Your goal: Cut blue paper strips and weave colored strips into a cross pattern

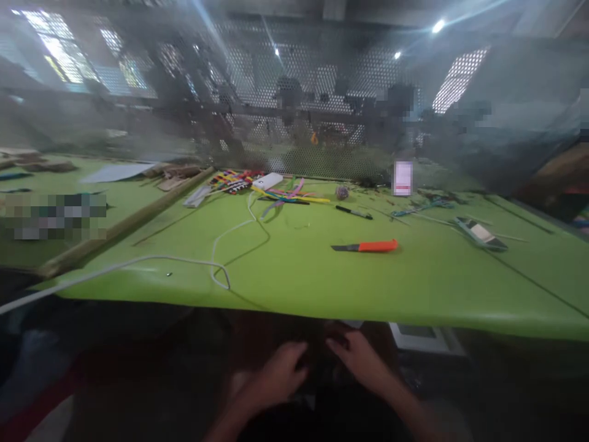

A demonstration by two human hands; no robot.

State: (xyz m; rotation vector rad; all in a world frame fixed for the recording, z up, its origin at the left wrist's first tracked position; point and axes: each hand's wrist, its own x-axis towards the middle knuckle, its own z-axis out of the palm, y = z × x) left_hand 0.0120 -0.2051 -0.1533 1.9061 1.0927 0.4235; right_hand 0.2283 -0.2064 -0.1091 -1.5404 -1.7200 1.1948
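Observation:
My left hand [288, 368] is below the table's front edge, over my lap, with thumb and fingers bent inward. To its right, my right hand [352, 351] has its fingers curled toward the left one. The space between them is dark, and whatever they may hold cannot be made out. Above them on the green table [285, 276] lies a knife with an orange handle [377, 246], its dark blade pointing left. Behind the knife is a black pen [354, 212]. A white cable [179, 259] runs in a loop across the left part.
Colorful strips [294, 197] lie by a white box [268, 181] at the back. A wooden bar [124, 227] borders the left side. A small round ball [342, 193], a bright upright card [403, 178] and a clear packet [481, 234] are farther right. Perforated mesh stands behind.

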